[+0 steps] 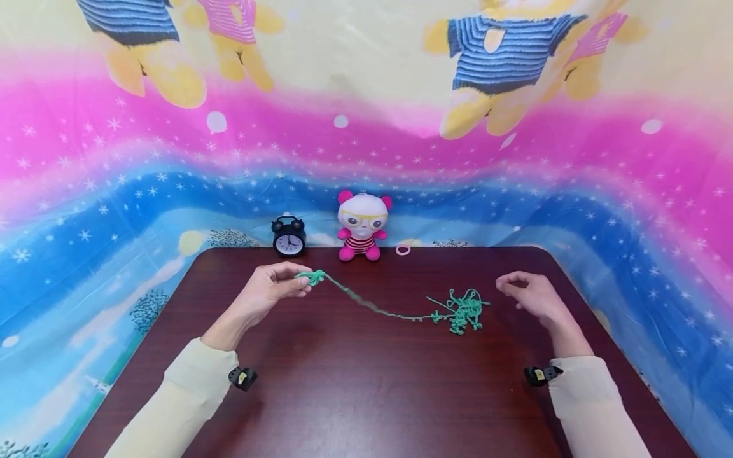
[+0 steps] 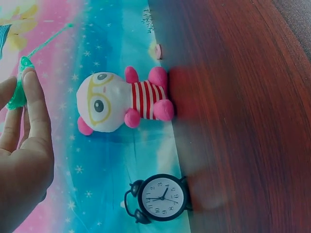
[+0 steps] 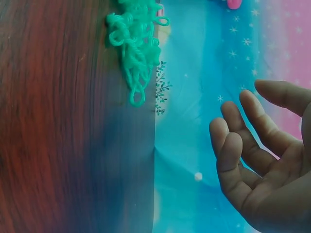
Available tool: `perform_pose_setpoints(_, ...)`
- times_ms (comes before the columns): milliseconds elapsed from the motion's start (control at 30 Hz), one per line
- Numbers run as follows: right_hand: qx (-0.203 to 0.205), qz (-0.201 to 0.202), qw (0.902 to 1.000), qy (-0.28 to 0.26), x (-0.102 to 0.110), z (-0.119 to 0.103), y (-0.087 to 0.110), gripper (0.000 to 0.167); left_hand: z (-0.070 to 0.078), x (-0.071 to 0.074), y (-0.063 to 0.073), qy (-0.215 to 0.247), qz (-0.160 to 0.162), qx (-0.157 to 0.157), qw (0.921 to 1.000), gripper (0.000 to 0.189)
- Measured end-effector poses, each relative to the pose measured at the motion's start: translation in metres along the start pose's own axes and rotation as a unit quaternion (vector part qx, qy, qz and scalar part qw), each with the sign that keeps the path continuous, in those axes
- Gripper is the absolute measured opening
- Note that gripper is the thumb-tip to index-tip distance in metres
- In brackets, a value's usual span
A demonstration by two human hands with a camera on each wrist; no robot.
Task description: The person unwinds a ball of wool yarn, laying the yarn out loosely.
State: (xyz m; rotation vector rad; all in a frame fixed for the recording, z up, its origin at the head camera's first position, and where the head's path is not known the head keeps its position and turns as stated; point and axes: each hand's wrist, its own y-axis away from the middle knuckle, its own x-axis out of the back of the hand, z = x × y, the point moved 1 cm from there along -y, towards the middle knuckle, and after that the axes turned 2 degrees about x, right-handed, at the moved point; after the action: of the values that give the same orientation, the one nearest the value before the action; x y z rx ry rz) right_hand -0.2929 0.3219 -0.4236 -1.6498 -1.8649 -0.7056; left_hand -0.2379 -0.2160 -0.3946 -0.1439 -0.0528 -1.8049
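Note:
My left hand (image 1: 276,287) pinches a small bundle of green cord (image 1: 314,277) between thumb and fingers, above the left part of the table. In the left wrist view the same bundle (image 2: 18,92) shows between thumb and fingertips. From it a strand (image 1: 395,314) runs slanting down to the right and joins a loose, looped green tangle (image 1: 466,312) on the table. Right of that tangle, apart from it, my right hand (image 1: 529,292) hovers with nothing in it. Its fingers (image 3: 262,121) are loosely bent in the right wrist view, with the tangle (image 3: 136,48) beyond.
Along the back edge of the dark wooden table (image 1: 355,394) stand a black alarm clock (image 1: 289,236), a pink and white plush panda (image 1: 363,226) and a small pink ring-shaped item (image 1: 403,250). A printed cloth (image 1: 366,146) hangs behind and at both sides.

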Motion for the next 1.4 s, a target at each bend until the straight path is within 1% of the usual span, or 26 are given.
perform_pose_setpoints(233,0.011,0.000,0.9997,-0.023,-0.006,-0.009,0.000,0.048,0.001,-0.001,0.000,-0.016,0.003,0.000,0.9999,0.039)
perform_pose_setpoints(467,0.025,0.001,0.9987,-0.045,-0.022,-0.025,-0.001,0.046,0.002,-0.003,0.000,-0.068,0.013,-0.002,0.9976,0.034)
perform_pose_setpoints(533,0.029,0.000,0.9982,-0.053,-0.028,-0.031,-0.001,0.045,0.002,-0.004,-0.001,-0.076,0.015,-0.003,0.9970,0.033)
perform_pose_setpoints(733,0.051,-0.005,0.9962,-0.070,-0.048,-0.049,-0.002,0.040,0.002,-0.004,-0.001,-0.083,0.018,0.001,0.9964,0.031)
perform_pose_setpoints(1000,0.091,-0.009,0.9929,-0.076,-0.076,-0.078,-0.004,0.028,0.004,-0.005,-0.001,-0.094,0.019,0.001,0.9954,0.029)
perform_pose_setpoints(1133,0.102,-0.018,0.9913,-0.082,-0.090,-0.091,-0.003,0.024,0.004,-0.006,-0.001,-0.095,0.017,0.001,0.9953,0.029)
perform_pose_setpoints(1300,0.111,-0.027,0.9889,-0.095,-0.102,-0.108,-0.002,0.021,0.004,-0.007,-0.001,-0.103,0.017,-0.002,0.9945,0.028)
perform_pose_setpoints(1400,0.124,-0.029,0.9873,-0.095,-0.108,-0.118,-0.001,0.020,0.004,-0.007,-0.001,-0.108,0.016,-0.004,0.9940,0.027)
